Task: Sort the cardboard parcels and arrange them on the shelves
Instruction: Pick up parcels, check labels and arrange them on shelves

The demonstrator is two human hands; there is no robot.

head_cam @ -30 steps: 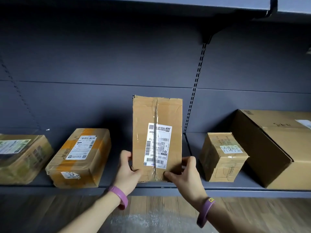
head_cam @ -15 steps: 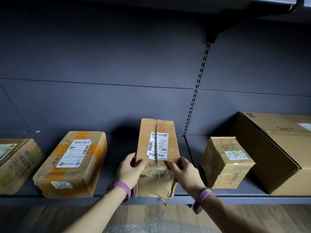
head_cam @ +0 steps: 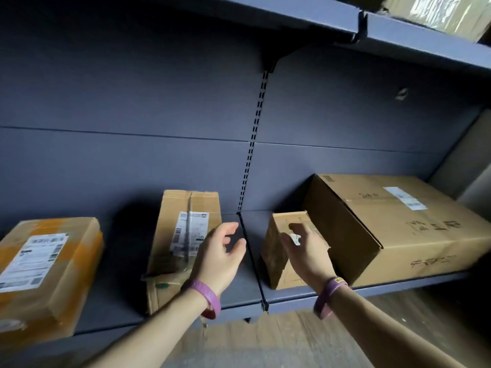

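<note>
Long brown parcel (head_cam: 183, 235) lies flat on the shelf (head_cam: 239, 296), white label up, tape down the middle, near end crumpled & torn. Left hand (head_cam: 220, 256) is at its right edge, fingers loose, gripping nothing; right hand (head_cam: 305, 251) is likewise slack & empty in front of the small box (head_cam: 276, 251). Orange-taped parcel (head_cam: 45, 266) sits left, big carton (head_cam: 398, 227) just beside the small box.

Bare wood-plank floor (head_cam: 287, 341) below
</note>
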